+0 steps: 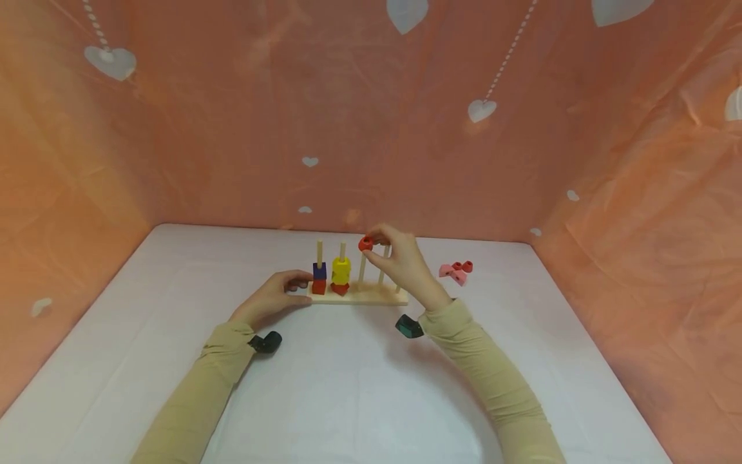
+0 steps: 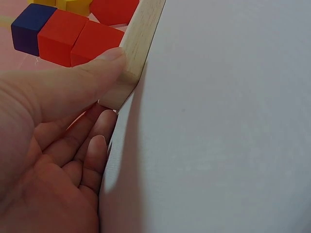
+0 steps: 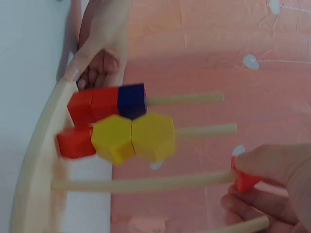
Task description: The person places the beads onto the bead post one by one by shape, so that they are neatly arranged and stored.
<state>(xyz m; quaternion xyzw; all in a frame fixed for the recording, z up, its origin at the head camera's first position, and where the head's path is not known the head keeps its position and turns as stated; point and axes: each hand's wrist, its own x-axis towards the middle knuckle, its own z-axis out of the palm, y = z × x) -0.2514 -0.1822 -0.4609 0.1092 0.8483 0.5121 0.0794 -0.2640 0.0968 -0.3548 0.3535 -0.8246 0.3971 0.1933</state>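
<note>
A wooden peg stand with a row of upright pegs sits on the table. My left hand grips its left end, thumb on the front edge and fingers behind. My right hand pinches a red bead at the top of the third peg; whether the peg has entered its hole is hard to tell. On the leftmost peg sit two red cubes under a dark blue cube. The second peg carries a red block below two yellow hexagonal blocks.
Right of the stand lie pink blocks and small red beads on the white table. Dark wrist-worn devices hang at both cuffs. A pink cloth with hearts rises behind and at the sides.
</note>
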